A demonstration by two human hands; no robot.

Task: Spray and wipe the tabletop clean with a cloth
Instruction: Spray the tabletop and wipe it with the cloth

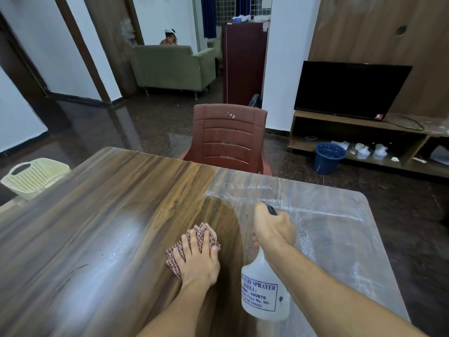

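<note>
Pressing a red-checked cloth (202, 228) flat against the wooden counter (97, 215), the left grip (196, 260) is lying open, its fingers straight and spread over the fabric, towards the middle of the near side. Just to the right of it, the right grip (272, 229) is curling tightly round the neck and black trigger head (271, 210) of a white spray bottle (264, 290). The bottle is tilting, its nozzle end pointing away from the person and its printed body facing the camera. Whether its base is touching the counter cannot be told. A pale, streaky wet film (328, 229) is covering the right part of the counter, while the left part is showing dark wood grain and a glare of light. A reddish-brown plastic chair (228, 137) is standing at the far edge. A cream basket (34, 175) is sitting beyond the left edge. A blue bucket (328, 158) is standing on the floor beside a low shelf unit (315, 119) carrying a dark television (349, 88).
</note>
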